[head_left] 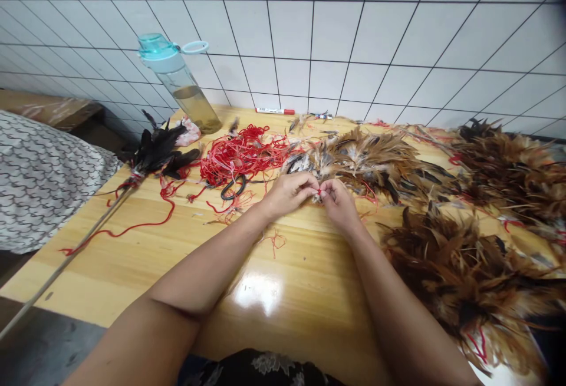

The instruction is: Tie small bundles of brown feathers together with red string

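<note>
On my feed, the left hand [289,194] and the right hand [338,204] are both pinched closed on a small tuft of brown feathers [316,197] with red thread at its top, held just above a honey-toned wooden table [132,268]. Just beyond the hands lie a tangle of red string [243,156] and black-handled scissors [233,188]. Heaped brown feathers [469,268] spread to the right. Further left, a clear plastic bottle with a teal lid [181,82] holds brownish liquid [197,109].
</note>
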